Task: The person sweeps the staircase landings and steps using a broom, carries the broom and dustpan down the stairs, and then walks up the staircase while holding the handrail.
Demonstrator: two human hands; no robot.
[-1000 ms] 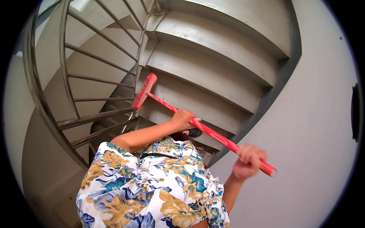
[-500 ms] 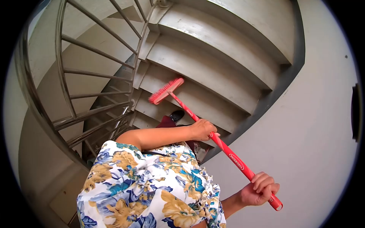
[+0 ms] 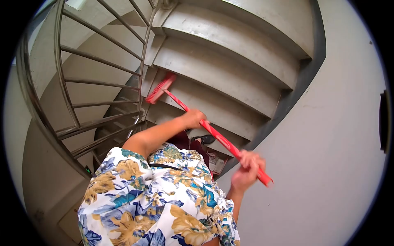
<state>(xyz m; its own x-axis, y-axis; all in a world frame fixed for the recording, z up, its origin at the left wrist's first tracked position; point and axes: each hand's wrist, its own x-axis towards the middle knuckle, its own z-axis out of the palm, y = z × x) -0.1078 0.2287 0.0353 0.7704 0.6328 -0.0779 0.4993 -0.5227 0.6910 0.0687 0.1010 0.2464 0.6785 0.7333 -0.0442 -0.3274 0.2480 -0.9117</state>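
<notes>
A long red broom (image 3: 219,137) slants across the view. Its pink-red head (image 3: 161,88), slightly blurred, is over a stair step near the foot of the railing; whether the bristles touch the step I cannot tell. My left hand (image 3: 194,119) is wrapped round the middle of the handle. Near the handle's lower right end, my right hand (image 3: 248,170) grips it, with the tip sticking out beyond the fingers.
Grey curved stairs (image 3: 221,61) rise ahead. A metal railing (image 3: 61,82) runs along the left, a pale wall (image 3: 320,156) along the right. Below my hands are a dark shoe (image 3: 206,139) and a partly hidden pale item with red edges (image 3: 217,163).
The broom head has swung left and slightly up in the view. Both hands have moved up and left with the handle, still gripping it. More of the pale item shows.
</notes>
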